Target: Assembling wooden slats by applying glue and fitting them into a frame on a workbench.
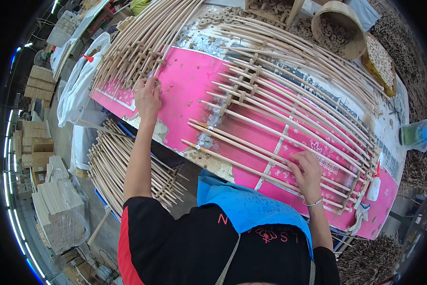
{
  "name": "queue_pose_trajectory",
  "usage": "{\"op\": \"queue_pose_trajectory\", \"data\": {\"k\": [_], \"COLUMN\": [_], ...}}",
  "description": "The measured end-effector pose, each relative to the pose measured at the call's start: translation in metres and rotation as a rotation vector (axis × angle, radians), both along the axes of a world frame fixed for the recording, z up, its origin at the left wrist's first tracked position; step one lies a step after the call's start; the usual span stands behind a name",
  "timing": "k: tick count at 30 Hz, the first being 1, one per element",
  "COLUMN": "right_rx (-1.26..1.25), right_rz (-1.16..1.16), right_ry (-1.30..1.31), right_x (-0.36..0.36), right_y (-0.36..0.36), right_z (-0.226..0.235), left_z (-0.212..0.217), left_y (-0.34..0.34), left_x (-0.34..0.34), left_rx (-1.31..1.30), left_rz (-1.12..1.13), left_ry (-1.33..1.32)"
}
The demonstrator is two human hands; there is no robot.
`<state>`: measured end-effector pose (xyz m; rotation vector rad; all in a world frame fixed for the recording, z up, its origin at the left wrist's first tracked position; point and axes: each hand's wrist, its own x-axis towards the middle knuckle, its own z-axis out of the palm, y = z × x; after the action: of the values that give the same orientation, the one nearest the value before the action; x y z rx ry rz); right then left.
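- Left hand (pixel 148 97), upper left of centre, fingers bent onto small wooden beads (pixel 174 100) scattered on the pink counter (pixel 189 80).
- Right hand (pixel 307 172), lower right, presses flat on long wooden rods (pixel 251 142); too many to count.
- One glue bottle (pixel 374 186) at far right.

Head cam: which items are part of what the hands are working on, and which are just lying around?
In use:
- left hand on small wooden rings on the pink table cover
- right hand on long wooden rods
- rods already threaded with rings

Lying about:
- glue bottle
- basket of rings
- rod bundle on the floor
- wrapped wood stacks
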<state>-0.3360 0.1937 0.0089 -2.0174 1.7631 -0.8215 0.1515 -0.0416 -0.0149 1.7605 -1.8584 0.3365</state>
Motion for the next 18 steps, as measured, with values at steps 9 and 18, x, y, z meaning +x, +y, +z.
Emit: {"op": "queue_pose_trajectory", "data": {"k": [9,18], "right_rx": [0.096,0.092], "right_rz": [0.009,-0.045], "right_ry": [-0.077,-0.241], "right_x": [0.001,0.003], "right_y": [-0.001,0.001], "right_z": [-0.01,-0.001], "left_z": [0.002,0.013], "left_y": [0.065,0.087], "left_x": [-0.05,-0.055], "left_rx": [0.448,0.758], "left_rz": [-0.238,-0.249], "left_ry": [1.07,1.325]}}
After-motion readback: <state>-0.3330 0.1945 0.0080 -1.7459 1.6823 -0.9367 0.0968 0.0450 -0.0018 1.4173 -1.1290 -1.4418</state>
